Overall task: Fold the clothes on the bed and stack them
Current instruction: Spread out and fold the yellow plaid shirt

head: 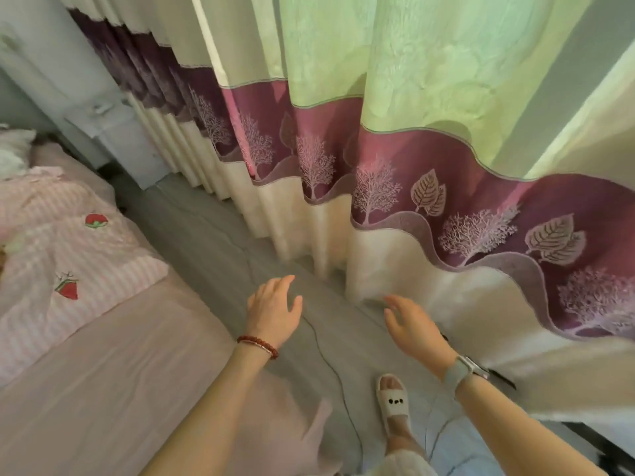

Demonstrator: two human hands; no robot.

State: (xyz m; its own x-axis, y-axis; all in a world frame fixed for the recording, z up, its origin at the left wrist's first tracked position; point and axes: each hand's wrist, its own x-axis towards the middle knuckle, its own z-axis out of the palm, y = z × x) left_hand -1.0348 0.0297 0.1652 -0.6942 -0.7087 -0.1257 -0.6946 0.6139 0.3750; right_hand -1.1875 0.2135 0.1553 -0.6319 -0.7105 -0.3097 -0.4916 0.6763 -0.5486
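Observation:
The bed (113, 379) with a mauve sheet fills the lower left. A pink striped fabric with strawberry patches (65, 249) lies spread on it at the left. My left hand (273, 310), with a red bead bracelet on its wrist, hovers over the grey floor just past the bed's edge, fingers relaxed and holding nothing. To its right my right hand (410, 326), a watch on its wrist, is held out empty with straight fingers near the curtain's hem. Neither hand touches any cloth.
A long curtain (395, 159) in green, purple and cream hangs across the right and back. A strip of grey floor (213, 235) runs between bed and curtain. My foot in a white slipper (393, 401) stands on it. A white pillow (13, 149) shows at far left.

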